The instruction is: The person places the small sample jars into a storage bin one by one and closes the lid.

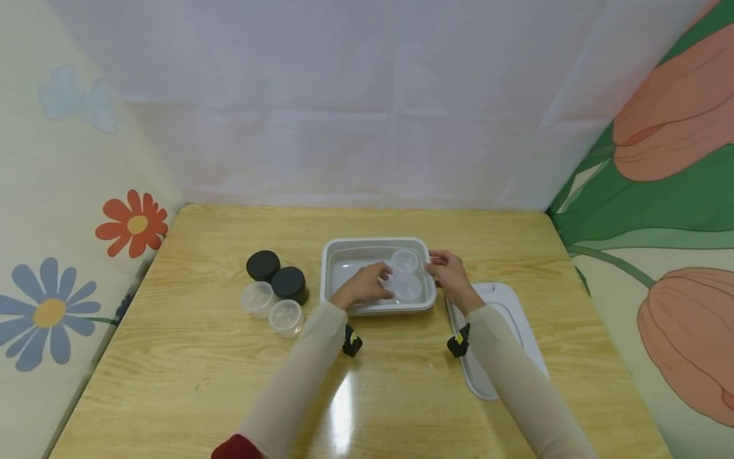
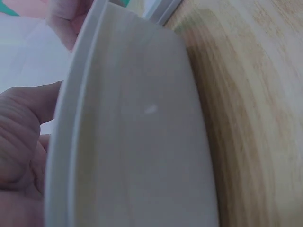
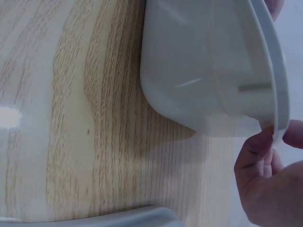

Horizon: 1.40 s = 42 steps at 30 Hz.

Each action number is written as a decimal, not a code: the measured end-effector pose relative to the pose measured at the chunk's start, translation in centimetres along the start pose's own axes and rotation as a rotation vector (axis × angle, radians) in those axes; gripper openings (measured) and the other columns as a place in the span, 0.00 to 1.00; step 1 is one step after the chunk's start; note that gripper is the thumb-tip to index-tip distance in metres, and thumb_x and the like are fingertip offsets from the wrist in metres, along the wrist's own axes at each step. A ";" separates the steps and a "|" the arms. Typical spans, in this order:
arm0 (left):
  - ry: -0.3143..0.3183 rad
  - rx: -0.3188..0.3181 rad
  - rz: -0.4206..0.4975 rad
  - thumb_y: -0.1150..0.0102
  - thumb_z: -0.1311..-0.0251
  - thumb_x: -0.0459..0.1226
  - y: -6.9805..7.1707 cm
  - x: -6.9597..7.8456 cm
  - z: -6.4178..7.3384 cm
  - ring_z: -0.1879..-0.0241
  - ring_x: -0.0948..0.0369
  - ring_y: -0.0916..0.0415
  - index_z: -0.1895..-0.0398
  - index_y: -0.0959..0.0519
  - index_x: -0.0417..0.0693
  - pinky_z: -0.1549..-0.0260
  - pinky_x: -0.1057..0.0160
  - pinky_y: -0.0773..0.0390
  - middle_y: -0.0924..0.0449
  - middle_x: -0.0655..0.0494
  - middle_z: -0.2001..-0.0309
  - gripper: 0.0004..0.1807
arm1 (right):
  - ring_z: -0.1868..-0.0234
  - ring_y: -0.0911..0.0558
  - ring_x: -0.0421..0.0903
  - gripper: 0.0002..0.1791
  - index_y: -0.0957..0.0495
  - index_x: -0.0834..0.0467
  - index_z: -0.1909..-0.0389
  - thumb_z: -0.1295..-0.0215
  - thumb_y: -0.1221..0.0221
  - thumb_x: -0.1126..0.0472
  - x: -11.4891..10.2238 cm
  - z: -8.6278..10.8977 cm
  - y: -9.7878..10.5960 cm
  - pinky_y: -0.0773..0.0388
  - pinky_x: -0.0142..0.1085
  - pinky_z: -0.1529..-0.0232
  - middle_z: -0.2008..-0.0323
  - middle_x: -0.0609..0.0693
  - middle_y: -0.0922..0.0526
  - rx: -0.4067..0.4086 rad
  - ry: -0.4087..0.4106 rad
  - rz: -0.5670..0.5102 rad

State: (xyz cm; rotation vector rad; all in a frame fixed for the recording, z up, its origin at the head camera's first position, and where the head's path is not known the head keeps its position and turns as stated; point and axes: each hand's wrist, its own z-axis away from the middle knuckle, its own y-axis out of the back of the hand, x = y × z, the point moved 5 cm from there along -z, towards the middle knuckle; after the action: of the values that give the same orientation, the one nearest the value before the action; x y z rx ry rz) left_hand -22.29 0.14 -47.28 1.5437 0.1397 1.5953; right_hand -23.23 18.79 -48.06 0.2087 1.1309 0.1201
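A white rectangular tub stands on the table in the middle of the head view. At its right end lie two clear round plastic cups, the far cup and the near cup. My left hand reaches in over the front wall, its thumb and fingers around the left side of the near cup. In the left wrist view, the wall hides part of that hand. At the right end, my right hand pinches the tub's rim between thumb and fingers, as the right wrist view shows.
Left of the tub, two black-lidded jars, the far jar and near jar, stand beside two clear cups, one cup and another cup. A white lid lies flat at the right, under the right forearm.
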 end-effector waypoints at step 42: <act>0.085 0.224 0.136 0.41 0.38 0.37 9.4 -3.2 9.0 0.43 0.43 0.29 0.37 0.34 0.39 0.47 0.46 0.26 0.31 0.37 0.39 0.27 | 0.66 0.27 0.37 0.25 0.34 0.61 0.36 0.33 0.46 0.68 -0.3 0.0 1.1 0.25 0.25 0.73 0.56 0.50 0.29 -0.012 -0.008 -0.002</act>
State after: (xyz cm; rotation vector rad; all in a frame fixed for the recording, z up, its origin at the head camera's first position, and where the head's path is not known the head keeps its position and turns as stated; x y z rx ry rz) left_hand -19.91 -11.87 -41.83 1.6856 0.2737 1.8032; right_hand -23.40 19.79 -47.55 0.1971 1.1226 0.1243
